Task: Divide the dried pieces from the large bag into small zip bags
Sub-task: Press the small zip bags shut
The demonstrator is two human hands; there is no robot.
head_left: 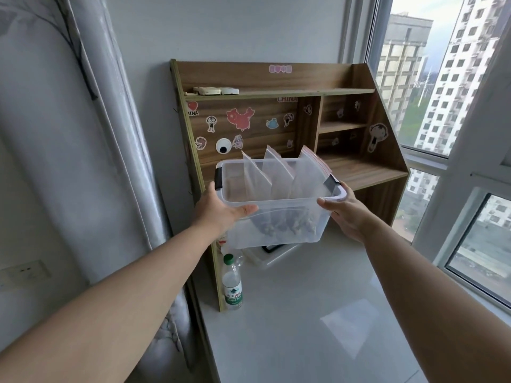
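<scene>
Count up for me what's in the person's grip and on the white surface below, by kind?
Clear plastic bin: 1
Zip bags standing in it: 3
Water bottle: 1
Bin lid lying under the bin: 1
Total: 6

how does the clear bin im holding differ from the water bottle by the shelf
The clear bin is held in the air by the left hand and right hand; the water bottle stands on the white surface. The bin is wide, open-topped and holds zip bags; the bottle is narrow, green-capped and labelled. Both are see-through plastic.
</scene>
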